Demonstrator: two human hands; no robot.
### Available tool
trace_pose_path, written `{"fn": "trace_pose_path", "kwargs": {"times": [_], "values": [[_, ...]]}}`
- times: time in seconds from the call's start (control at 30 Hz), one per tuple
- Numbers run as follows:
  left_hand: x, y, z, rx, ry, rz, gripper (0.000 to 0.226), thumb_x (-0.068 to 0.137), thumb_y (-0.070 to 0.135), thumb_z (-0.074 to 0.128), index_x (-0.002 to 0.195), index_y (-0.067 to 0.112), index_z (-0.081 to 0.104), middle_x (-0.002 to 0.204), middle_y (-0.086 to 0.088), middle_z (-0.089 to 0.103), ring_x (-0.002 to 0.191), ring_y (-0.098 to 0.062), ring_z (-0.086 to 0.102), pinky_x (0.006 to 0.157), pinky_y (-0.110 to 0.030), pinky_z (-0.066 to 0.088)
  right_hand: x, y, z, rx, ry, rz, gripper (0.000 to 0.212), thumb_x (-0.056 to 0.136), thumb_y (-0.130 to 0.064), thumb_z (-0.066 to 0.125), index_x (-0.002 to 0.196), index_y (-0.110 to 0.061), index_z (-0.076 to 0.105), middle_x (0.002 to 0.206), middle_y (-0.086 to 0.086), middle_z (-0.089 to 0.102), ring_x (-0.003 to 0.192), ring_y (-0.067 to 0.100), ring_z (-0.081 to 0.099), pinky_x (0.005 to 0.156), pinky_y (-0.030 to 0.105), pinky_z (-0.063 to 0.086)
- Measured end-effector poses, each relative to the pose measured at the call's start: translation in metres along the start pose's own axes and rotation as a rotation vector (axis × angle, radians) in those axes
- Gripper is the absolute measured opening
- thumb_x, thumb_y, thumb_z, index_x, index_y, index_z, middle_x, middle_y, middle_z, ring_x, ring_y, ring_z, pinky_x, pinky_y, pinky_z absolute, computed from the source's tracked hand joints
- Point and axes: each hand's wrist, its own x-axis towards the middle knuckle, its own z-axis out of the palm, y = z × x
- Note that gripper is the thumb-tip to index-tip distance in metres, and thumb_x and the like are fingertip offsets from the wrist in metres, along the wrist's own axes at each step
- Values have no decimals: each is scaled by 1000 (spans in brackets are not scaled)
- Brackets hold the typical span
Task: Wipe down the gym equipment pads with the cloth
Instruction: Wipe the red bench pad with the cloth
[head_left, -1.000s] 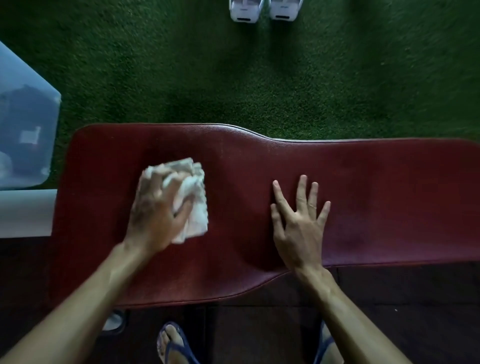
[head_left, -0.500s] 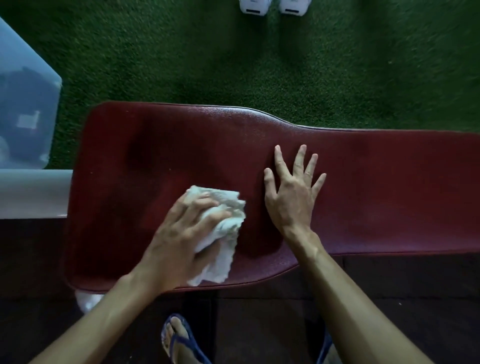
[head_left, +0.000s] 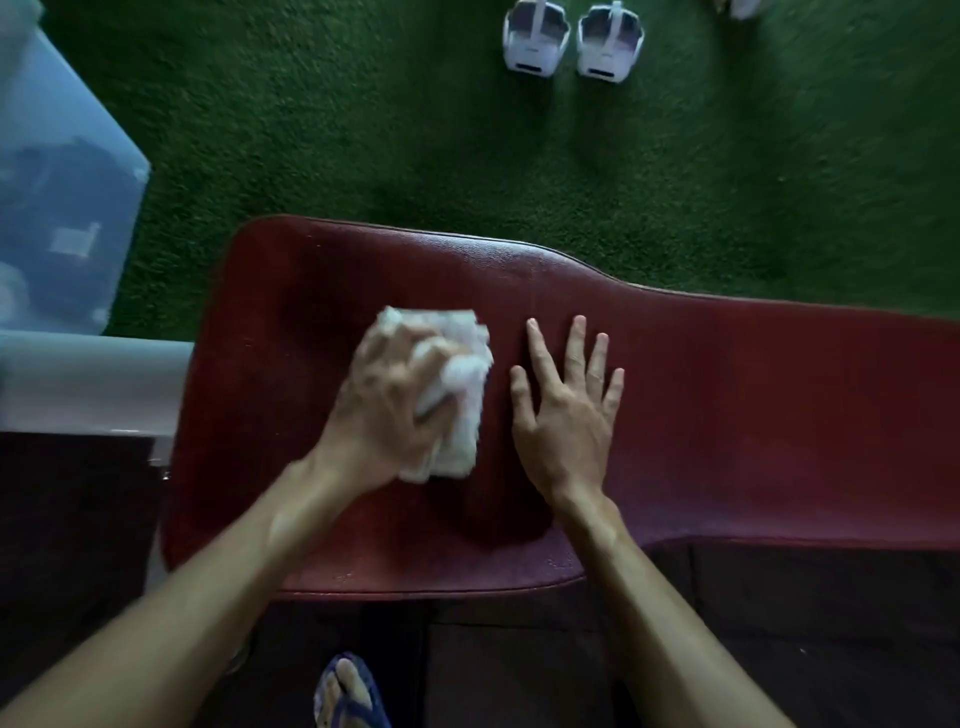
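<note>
A dark red padded bench (head_left: 727, 395) runs across the view, wider at its left end. My left hand (head_left: 387, 410) grips a crumpled white cloth (head_left: 460, 395) and presses it onto the pad near the middle of the wide end. My right hand (head_left: 566, 410) lies flat on the pad just right of the cloth, fingers spread and straight. The left hand is blurred by motion.
Green artificial turf (head_left: 363, 130) lies beyond the bench. Two white objects (head_left: 571, 41) stand on it at the top. A translucent blue box (head_left: 57, 197) and a pale ledge (head_left: 88, 384) are at the left. A foot in a blue sandal (head_left: 350, 691) shows below on dark floor.
My left hand has moved the cloth from the pad's near edge up and right toward my right hand. The view has shifted, so the bench sits lower and further right.
</note>
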Motion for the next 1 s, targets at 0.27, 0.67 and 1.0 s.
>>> {"fn": "trace_pose_path", "kwargs": {"times": [0.27, 0.67, 1.0], "values": [[-77, -56, -45, -26, -97, -24, 45, 88, 36, 53, 129, 21, 62, 134, -3, 54, 132, -29, 48, 118, -42, 35, -4, -4, 7, -150, -13, 1, 61, 100, -56, 16, 158, -38, 10, 168, 9, -1, 155, 33, -3, 123, 57, 3], [5, -47, -28, -47, 29, 193, 36, 85, 24, 65, 120, 30, 65, 124, 6, 59, 122, -25, 52, 116, -52, 34, -2, -2, 8, -161, 12, -1, 64, 97, -58, 13, 158, -40, 8, 169, 6, 0, 155, 29, -3, 123, 55, 3], [-16, -110, -62, -6, 12, -5, 39, 88, 29, 53, 121, 15, 68, 125, -11, 59, 122, -37, 53, 110, -52, 41, -7, -8, 7, -148, 16, 17, 62, 98, -57, 17, 158, -40, 11, 168, 6, 3, 156, 28, -1, 124, 54, 5]]}}
